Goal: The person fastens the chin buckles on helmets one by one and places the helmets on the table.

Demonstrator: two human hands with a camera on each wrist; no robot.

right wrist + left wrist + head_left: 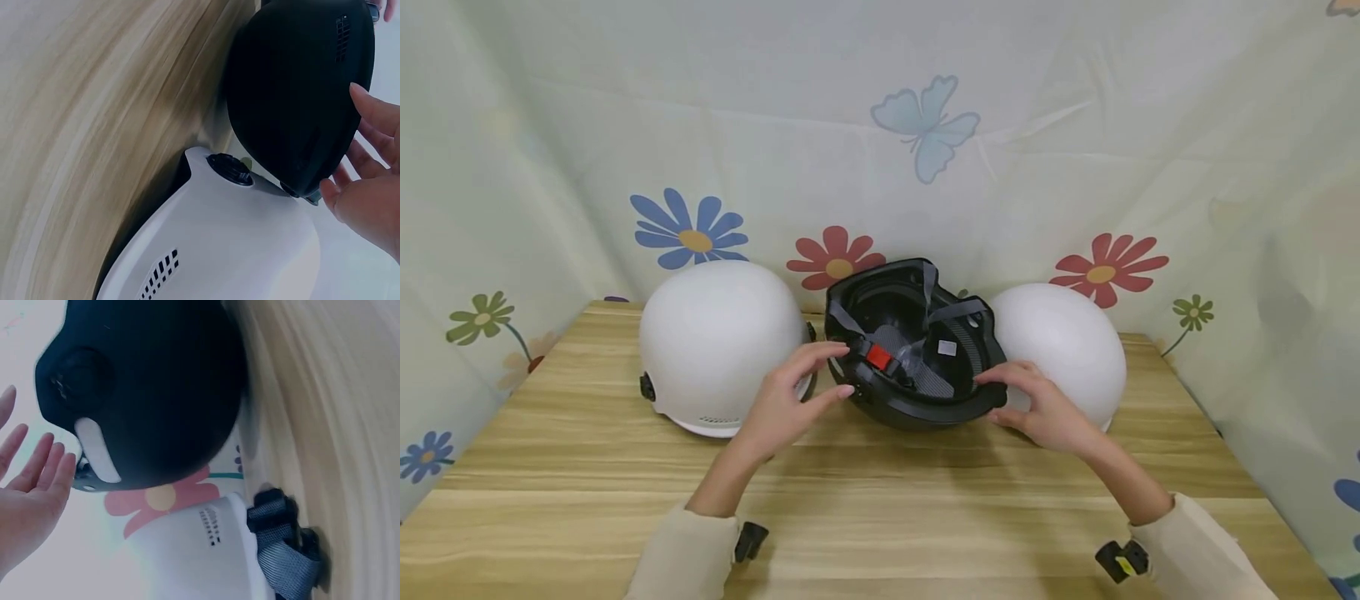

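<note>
Right hand point(1041, 404) gripping, left hand point(786, 408) loose: black helmet point(895, 321)

Right hand: thumb and fingers bent about the edge of the black helmet, at its right end, pinching it.
Left hand: open, fingers extended, thumb apart; tips just beside the black helmet's left edge; actual contact cannot be told.
Black helmet: one, crown down, tilted, opening facing up and frontward; set between two white helmets. Grey straps point(955, 311) cross its opening; red buckle point(878, 357) near its left edge.
First white helmet point(722, 342): crown up, left of the black helmet.
Second white helmet point(1060, 350): crown up, right of the black helmet, partly hidden by the right hand.
Wooden table point(880, 517): below the black helmet.
Floral cloth point(775, 167): behind the black helmet.
</note>
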